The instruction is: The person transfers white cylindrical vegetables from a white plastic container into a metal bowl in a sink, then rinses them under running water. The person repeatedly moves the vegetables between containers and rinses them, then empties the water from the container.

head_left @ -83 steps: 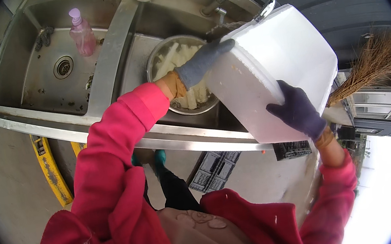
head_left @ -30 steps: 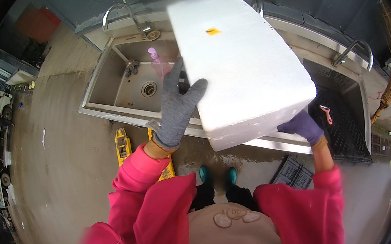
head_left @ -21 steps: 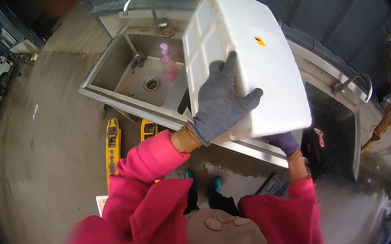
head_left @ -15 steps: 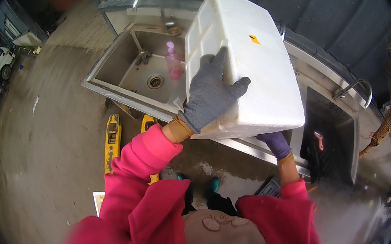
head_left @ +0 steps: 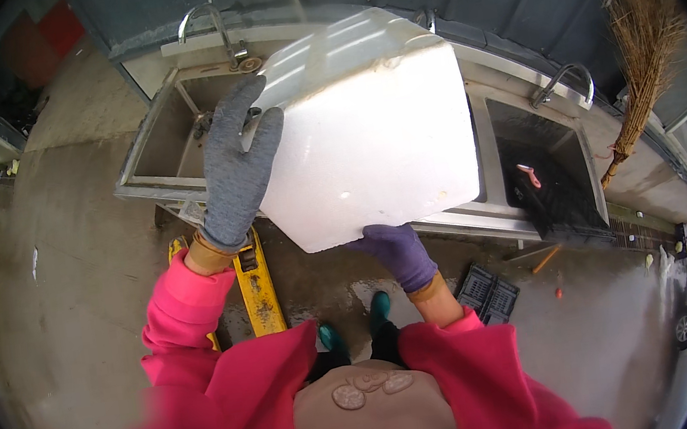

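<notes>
A white foam box (head_left: 378,149) is up in front of me over the sinks, a broad flat face turned toward me. Its far part looks greyish and streaked. My left hand (head_left: 240,163), in a grey glove, grips the box's left edge, its thumb on the near side. My right hand (head_left: 398,252), in a purple glove, holds the bottom near edge; some of its fingers are hidden by the box. Behind the box lies the left steel sink (head_left: 153,153), partly covered, with a dark object in it.
At the right sink (head_left: 537,133), a pink-handled tool (head_left: 529,175) lies on a black surface. A twig broom (head_left: 641,71) leans at the far right. Yellow forks (head_left: 258,291) stand on the floor near my feet, and a dark plastic crate (head_left: 487,293) lies to the right.
The box has moved left and turned, so a different face is toward me. My left hand now sits at its left edge. My right hand has shifted left along its bottom edge.
</notes>
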Action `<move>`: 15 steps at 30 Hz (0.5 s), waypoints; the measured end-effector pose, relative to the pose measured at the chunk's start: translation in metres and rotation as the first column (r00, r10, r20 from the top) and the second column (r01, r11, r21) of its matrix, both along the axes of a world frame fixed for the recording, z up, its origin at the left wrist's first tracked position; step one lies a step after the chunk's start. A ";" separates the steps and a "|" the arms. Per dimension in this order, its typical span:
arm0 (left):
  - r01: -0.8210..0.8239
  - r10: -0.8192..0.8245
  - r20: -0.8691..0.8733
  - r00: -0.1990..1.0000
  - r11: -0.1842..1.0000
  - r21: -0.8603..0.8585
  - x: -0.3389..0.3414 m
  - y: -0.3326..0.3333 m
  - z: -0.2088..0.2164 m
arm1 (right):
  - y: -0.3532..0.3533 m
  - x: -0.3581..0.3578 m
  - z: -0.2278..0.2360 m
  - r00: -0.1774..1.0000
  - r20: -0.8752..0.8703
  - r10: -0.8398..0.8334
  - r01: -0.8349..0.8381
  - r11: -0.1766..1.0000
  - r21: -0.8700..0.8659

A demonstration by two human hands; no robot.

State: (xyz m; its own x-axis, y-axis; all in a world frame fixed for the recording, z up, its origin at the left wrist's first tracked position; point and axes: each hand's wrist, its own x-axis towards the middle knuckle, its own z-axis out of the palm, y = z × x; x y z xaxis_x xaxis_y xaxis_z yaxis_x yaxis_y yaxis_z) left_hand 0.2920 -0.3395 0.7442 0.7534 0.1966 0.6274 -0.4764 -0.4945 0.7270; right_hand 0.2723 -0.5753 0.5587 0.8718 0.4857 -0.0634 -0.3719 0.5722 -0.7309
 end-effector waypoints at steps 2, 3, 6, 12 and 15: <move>-0.067 0.067 0.037 0.997 0.998 -0.002 -0.017 0.016 -0.005 | 0.004 -0.015 -0.006 0.997 0.075 -0.014 0.012 1.000 0.027; -0.065 0.067 0.060 0.996 0.997 -0.037 -0.024 0.024 -0.008 | 0.004 -0.022 -0.008 0.995 0.096 -0.020 0.018 1.000 0.017; -0.071 0.083 0.068 0.994 0.984 -0.163 -0.042 0.043 -0.022 | -0.001 -0.039 -0.013 0.969 0.244 0.021 0.073 0.927 -0.368; -0.204 0.192 -0.082 0.978 0.965 -0.167 -0.061 0.070 -0.059 | -0.026 -0.033 -0.012 0.945 -0.328 -0.008 0.163 0.879 0.447; -0.230 0.189 -0.187 0.964 0.945 -0.231 -0.071 0.075 -0.078 | -0.048 -0.009 -0.016 0.960 -0.265 -0.095 0.187 0.919 0.348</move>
